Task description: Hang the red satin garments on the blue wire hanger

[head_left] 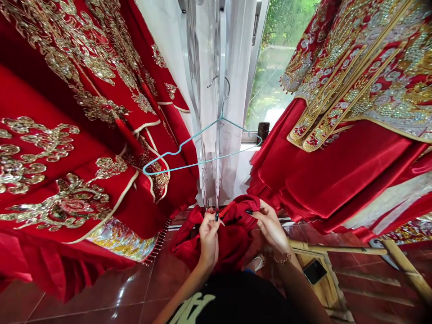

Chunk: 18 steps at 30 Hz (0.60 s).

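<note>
A bunched red garment point(232, 238) hangs in front of my body at the bottom middle of the view. My left hand point(209, 234) pinches its upper left part, thumb and fingers together. On the other side, my right hand point(272, 229) grips the garment's upper right edge, the fingers closed over the cloth. Dark nails show on both hands. Above them is a light blue wire hanger point(199, 163) with a silver hook, tilted and bare; neither hand touches it. Folds hide the garment's lower part and its exact shape.
Red dresses with gold embroidery point(77, 198) hang at left, and another beaded red dress point(344, 157) at right. Clear strips point(218, 135) run down the middle before white curtains. A phone point(263, 132) stands at the window; another phone point(315, 271) lies on a wooden chair point(332, 288).
</note>
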Each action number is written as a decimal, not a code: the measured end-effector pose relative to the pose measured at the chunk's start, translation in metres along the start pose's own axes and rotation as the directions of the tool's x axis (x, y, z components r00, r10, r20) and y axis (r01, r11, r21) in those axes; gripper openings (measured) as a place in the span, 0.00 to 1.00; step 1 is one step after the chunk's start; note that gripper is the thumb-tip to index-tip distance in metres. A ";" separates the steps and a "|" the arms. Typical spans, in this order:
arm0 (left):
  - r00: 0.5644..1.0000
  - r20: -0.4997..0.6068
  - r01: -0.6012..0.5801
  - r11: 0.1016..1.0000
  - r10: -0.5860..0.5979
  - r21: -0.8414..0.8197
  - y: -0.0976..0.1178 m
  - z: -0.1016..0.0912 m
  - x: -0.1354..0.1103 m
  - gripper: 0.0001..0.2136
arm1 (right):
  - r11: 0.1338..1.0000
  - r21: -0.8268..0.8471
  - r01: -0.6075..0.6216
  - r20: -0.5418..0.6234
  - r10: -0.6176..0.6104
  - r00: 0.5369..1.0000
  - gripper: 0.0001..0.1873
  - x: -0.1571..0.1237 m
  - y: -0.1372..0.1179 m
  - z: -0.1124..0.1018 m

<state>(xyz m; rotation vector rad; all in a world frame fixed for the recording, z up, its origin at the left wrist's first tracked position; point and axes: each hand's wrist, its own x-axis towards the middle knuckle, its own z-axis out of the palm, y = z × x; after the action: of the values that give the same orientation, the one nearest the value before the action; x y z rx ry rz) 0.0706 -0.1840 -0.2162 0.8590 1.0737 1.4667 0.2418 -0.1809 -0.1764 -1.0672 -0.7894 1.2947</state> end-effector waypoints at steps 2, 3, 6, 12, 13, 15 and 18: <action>0.999 -0.019 -0.036 0.999 0.037 0.022 0.001 -0.002 -0.002 0.18 | 0.981 -0.170 0.089 -0.101 -0.107 0.989 0.14 0.005 0.007 -0.020; 0.998 -0.012 -0.061 0.997 0.061 0.038 0.002 -0.003 -0.003 0.17 | 0.957 -0.250 0.146 -0.177 -0.194 0.965 0.17 0.007 0.009 -0.027; 0.990 0.079 -0.123 0.985 0.114 0.121 0.005 -0.003 -0.005 0.16 | 0.865 -0.419 0.274 -0.265 -0.406 0.875 0.20 0.004 0.012 -0.034; 0.960 0.236 -0.214 0.942 0.154 0.258 0.005 0.001 -0.008 0.16 | 0.962 -0.222 0.162 0.246 -0.105 0.964 0.10 -0.004 0.016 0.005; 0.952 0.246 -0.243 0.935 0.180 0.258 0.004 0.001 -0.007 0.16 | 0.973 -0.174 0.149 0.245 -0.104 0.964 0.12 -0.003 0.019 0.010; 0.932 0.272 -0.305 0.925 0.241 0.225 0.005 -0.003 -0.001 0.14 | 0.965 -0.150 0.216 0.172 -0.190 0.967 0.14 0.002 0.021 0.014; 0.857 0.409 -0.385 0.917 0.313 0.105 0.017 -0.021 0.013 0.06 | 0.867 -0.271 0.419 -0.005 -0.436 0.900 0.14 0.021 0.010 0.001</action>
<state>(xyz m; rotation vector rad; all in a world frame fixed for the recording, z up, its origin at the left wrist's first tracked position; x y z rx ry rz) 0.0432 -0.1746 -0.2078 1.4740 0.7856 1.4205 0.2409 -0.1604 -0.1875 -1.0602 -1.1001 0.7849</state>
